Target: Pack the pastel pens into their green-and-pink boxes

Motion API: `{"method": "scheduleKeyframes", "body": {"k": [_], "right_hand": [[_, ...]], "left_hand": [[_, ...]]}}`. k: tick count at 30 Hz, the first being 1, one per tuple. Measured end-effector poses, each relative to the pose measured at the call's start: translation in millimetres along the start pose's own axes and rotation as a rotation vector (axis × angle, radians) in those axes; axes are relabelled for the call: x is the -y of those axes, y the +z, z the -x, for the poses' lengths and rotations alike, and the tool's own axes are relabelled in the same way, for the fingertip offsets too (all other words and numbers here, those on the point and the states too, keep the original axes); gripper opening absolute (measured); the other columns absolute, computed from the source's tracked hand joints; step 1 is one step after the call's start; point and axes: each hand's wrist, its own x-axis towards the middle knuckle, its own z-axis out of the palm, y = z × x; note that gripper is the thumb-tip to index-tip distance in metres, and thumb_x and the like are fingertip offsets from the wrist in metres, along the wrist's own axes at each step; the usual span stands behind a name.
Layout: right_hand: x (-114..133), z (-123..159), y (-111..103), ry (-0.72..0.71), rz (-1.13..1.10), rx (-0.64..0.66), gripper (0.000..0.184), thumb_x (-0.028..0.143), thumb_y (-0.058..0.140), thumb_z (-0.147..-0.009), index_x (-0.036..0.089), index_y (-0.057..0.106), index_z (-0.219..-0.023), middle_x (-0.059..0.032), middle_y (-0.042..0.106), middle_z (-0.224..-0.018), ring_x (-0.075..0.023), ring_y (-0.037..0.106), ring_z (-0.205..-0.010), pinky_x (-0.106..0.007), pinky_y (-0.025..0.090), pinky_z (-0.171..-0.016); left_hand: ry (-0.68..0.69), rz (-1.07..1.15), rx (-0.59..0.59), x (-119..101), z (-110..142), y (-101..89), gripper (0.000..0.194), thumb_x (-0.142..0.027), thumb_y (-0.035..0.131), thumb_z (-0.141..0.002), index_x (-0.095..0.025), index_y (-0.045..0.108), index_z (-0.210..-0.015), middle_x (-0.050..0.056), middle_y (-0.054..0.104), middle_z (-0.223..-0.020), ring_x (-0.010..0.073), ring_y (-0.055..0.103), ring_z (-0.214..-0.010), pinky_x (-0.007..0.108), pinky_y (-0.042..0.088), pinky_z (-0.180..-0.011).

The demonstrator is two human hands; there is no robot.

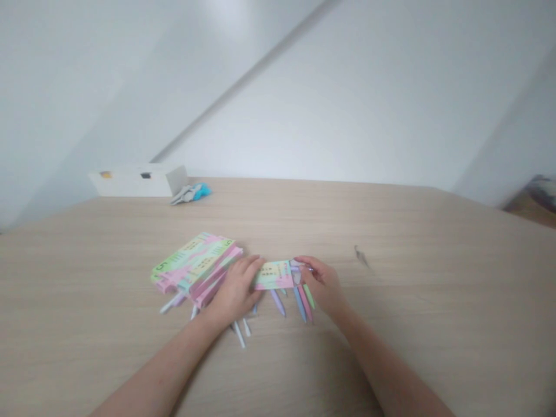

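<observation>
My left hand (237,288) is closed on the left part of a small pastel pink, green and yellow cardboard box (273,275). The box's right end is open, with pale flaps showing. At that end my right hand (322,284) pinches a slim lilac pen (303,269); its far part cannot be made out. Loose pens lie below the box: a purple one (278,303), a blue one (300,305), a pink one (305,303) and a green one (309,295). Several white-tipped pens (238,334) stick out near my left forearm.
Left of my left hand lies a pile of similar pastel boxes (191,263) marked 5. A white box (134,180) stands at the back left, beside a grey and blue crumpled item (191,193). A small dark thin object (361,256) lies on the wooden table (417,324) to the right.
</observation>
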Motion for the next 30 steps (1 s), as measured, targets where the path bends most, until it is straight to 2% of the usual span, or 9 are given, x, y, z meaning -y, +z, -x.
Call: {"method": "scheduleKeyframes", "body": {"k": [3, 7, 11, 16, 19, 26, 30], "right_hand": [[-3, -1, 3, 0.057, -0.129, 0.000, 0.018, 0.032, 0.055, -0.081, 0.020, 0.054, -0.094, 0.0035, 0.061, -0.061, -0.0127, 0.057, -0.052, -0.022, 0.045, -0.050], [-4, -3, 4, 0.116, -0.244, 0.018, 0.019, 0.036, 0.060, -0.078, 0.020, 0.056, -0.087, 0.0001, 0.066, -0.068, -0.0143, 0.062, -0.057, -0.025, 0.050, -0.054], [-2, -3, -1, 0.096, -0.286, 0.061, 0.024, 0.037, 0.051, -0.083, 0.018, 0.063, -0.092, -0.0024, 0.067, -0.071, -0.0154, 0.064, -0.064, -0.028, 0.053, -0.062], [-3, -3, 1, 0.104, -0.399, 0.095, 0.014, 0.030, 0.058, -0.079, 0.021, 0.054, -0.087, -0.0011, 0.069, -0.075, -0.0164, 0.067, -0.069, -0.028, 0.054, -0.062], [-7, -3, 4, 0.083, -0.358, 0.092, 0.010, 0.029, 0.058, -0.079, 0.021, 0.054, -0.083, -0.0011, 0.068, -0.075, -0.0166, 0.067, -0.070, -0.028, 0.055, -0.063], [-11, -1, 5, -0.031, -0.105, 0.111, 0.012, 0.026, 0.054, -0.082, 0.020, 0.063, -0.086, -0.0022, 0.067, -0.080, -0.0162, 0.064, -0.077, -0.028, 0.053, -0.069], [-1, 1, 1, -0.091, -0.039, 0.037, 0.011, 0.024, 0.052, -0.083, 0.020, 0.062, -0.085, -0.0023, 0.066, -0.079, -0.0155, 0.063, -0.074, -0.026, 0.050, -0.067]], "left_hand": [[0.010, -0.005, -0.003, 0, 0, -0.9, 0.060, -0.015, 0.057, -0.073, -0.018, 0.039, -0.131, 0.013, 0.044, -0.134, 0.0286, 0.040, -0.125, 0.047, 0.034, -0.105], [0.015, -0.012, 0.001, -2, 1, -1.9, 0.060, -0.014, 0.057, -0.073, -0.018, 0.039, -0.131, 0.013, 0.043, -0.135, 0.0281, 0.040, -0.125, 0.047, 0.035, -0.105], [-0.004, -0.022, 0.001, -2, 0, -1.4, 0.060, -0.014, 0.057, -0.073, -0.017, 0.039, -0.130, 0.014, 0.044, -0.133, 0.0284, 0.040, -0.124, 0.047, 0.035, -0.104], [-0.003, -0.009, -0.023, 0, 0, -0.6, 0.060, -0.014, 0.057, -0.073, -0.018, 0.039, -0.130, 0.014, 0.046, -0.132, 0.0284, 0.042, -0.123, 0.047, 0.036, -0.104], [-0.001, -0.003, -0.026, -1, 0, -1.3, 0.060, -0.014, 0.056, -0.073, -0.019, 0.039, -0.130, 0.013, 0.046, -0.132, 0.0285, 0.042, -0.122, 0.047, 0.037, -0.103], [-0.010, 0.005, -0.019, -1, -1, -1.6, 0.060, -0.015, 0.056, -0.073, -0.020, 0.039, -0.130, 0.013, 0.047, -0.131, 0.0285, 0.043, -0.122, 0.047, 0.037, -0.103], [-0.036, 0.001, -0.024, -1, -1, -1.8, 0.060, -0.015, 0.057, -0.072, -0.020, 0.039, -0.129, 0.011, 0.048, -0.129, 0.0282, 0.044, -0.120, 0.046, 0.037, -0.102]]}}
